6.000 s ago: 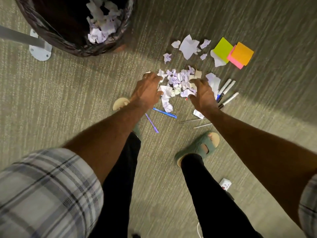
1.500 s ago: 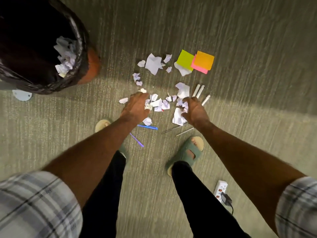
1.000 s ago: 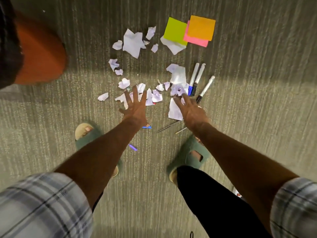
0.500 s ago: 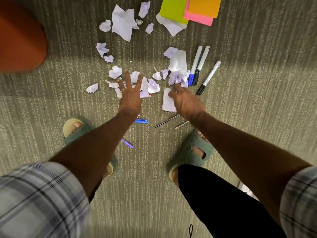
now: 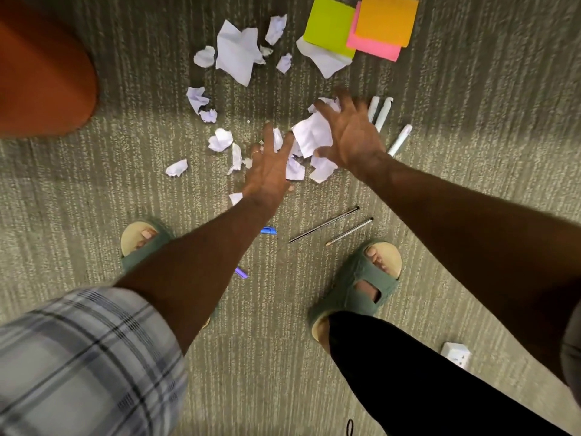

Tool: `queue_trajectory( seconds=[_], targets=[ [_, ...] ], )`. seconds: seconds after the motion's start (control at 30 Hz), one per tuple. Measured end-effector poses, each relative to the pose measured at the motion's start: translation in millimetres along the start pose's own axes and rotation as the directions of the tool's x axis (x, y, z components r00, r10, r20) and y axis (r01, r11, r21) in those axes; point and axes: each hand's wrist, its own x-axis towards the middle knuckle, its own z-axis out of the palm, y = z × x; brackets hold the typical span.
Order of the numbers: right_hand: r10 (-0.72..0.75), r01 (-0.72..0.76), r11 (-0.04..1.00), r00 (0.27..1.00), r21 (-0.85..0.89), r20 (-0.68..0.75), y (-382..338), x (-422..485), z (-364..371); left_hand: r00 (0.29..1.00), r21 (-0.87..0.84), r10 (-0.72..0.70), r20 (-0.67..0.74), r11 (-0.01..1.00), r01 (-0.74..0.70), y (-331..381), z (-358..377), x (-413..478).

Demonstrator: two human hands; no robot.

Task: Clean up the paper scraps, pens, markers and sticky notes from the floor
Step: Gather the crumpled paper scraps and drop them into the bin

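**Asker:** What surface and room does the view show?

**Describer:** A ribbed grey-green carpet floor (image 5: 471,184), seen from above. A standing person in green sandals (image 5: 361,278) and plaid sleeves bends over it. An orange rounded object (image 5: 41,73) fills the upper left corner. A white power strip (image 5: 456,354) lies at the lower right.

**Asker:** Where do the paper scraps lie relative to each grip?

**Describer:** Both bare hands reach down with fingers spread wide, holding nothing. The left grip (image 5: 267,174) hovers over small white paper scraps (image 5: 220,140). The right grip (image 5: 352,136) is just beside it, fingers above a larger scrap (image 5: 314,133). Blur hides whether either hand touches paper. More torn paper (image 5: 235,55) lies farther up the floor, near green, pink and orange sticky notes (image 5: 330,25). White markers (image 5: 382,113) lie just right of the right grip. Two thin pencils (image 5: 323,225) lie nearer the feet. A blue pen (image 5: 268,230) lies there too, partly hidden under the left forearm.
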Motion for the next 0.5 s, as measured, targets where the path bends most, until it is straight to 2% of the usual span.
queue_trajectory(
  seconds=[0.1,0.2,0.3,0.37,0.43,0.5],
  targets=[
    [-0.04,0.053,0.986,0.995,-0.155,0.089,-3.6,6.8,13.1,0.998,0.051,0.029,-0.058,0.998,-0.026,3.6,-2.3,6.7],
    [-0.136,0.126,0.901,0.991,-0.416,0.005,-8.6,8.3,25.0,0.997,0.058,0.074,-0.036,0.996,-0.071,6.0,-14.5,12.8],
    [-0.207,0.152,0.847,0.977,-0.51,-0.052,-13.9,2.7,29.9,0.986,-0.017,0.154,-0.058,0.988,-0.155,-0.2,-18.3,15.7],
    [-0.191,0.149,0.878,0.98,-0.455,-0.047,-16.2,0.7,31.0,0.974,-0.108,0.189,-0.123,0.973,-0.203,-5.2,-17.1,17.3],
    [-0.074,0.063,0.979,0.996,-0.194,-0.051,-16.9,1.6,30.6,0.975,-0.166,0.162,-0.154,0.968,-0.187,-6.0,-18.0,21.0],
    [0.028,-0.023,0.997,0.997,0.068,-0.067,-16.5,3.3,27.0,0.987,-0.253,0.078,-0.137,0.961,-0.111,-3.8,-22.5,22.0]
  ],
)
